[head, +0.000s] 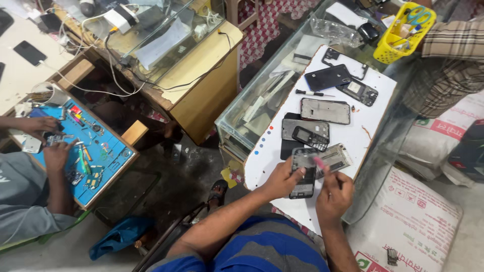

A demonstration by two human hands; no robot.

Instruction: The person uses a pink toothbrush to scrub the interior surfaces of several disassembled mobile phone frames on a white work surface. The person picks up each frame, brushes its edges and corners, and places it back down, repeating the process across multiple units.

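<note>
A person in a blue and grey striped shirt sits at a white board laid over a glass counter, seen from above. Low in the centre of the frame, the left hand grips the left edge of an opened phone, fingers curled round it, holding it flat on the board. The right hand, just beside it, pinches a small pink tool between thumb and fingers, its tip over the phone's upper right corner. Above the phone lie more phone frames and back covers, and a screwdriver. A yellow basket stands at the upper right. At the far left, another person's hands work over a blue mat strewn with small tools.
</note>
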